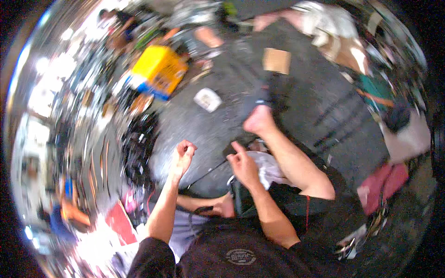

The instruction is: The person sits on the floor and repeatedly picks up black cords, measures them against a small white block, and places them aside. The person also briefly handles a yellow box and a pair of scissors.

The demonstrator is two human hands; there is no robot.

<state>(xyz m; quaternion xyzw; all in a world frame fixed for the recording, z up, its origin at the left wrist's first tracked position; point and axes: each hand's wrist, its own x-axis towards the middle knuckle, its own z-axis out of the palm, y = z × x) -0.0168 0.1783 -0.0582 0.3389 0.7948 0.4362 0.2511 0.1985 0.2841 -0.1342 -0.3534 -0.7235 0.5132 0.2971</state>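
Floor [296, 106]: grey, speckled, seen from above; heavy blur toward rim.
Left hand [183, 154]: raised over floor, fingers curled into loose fist; thin dark cord appears pinched in it, grip not fully clear.
Right hand [242, 163]: fingers curled, index partly raised; pinched on cord near white cloth.
Cord [208, 170]: thin, dark, runs slanting between both hands, taut-looking.
Cloth [269, 167]: white, crumpled, just beside right hand, resting on dark lap.
Other arm [289, 157]: bare forearm of another person, reaching up-frame; its hand [258, 119] rests against dark object [259, 99] on floor.
Box [160, 70]: yellow with blue edge, upper left, well apart from hands.
Cardboard [276, 60]: brown square piece, flat on floor, upper centre.
White packet [207, 99]: small, flat on floor between box and dark object.
Pink item [382, 183]: right side, near frame edge, kind unclear.
Red sheet [121, 223]: lower left, beside left forearm.
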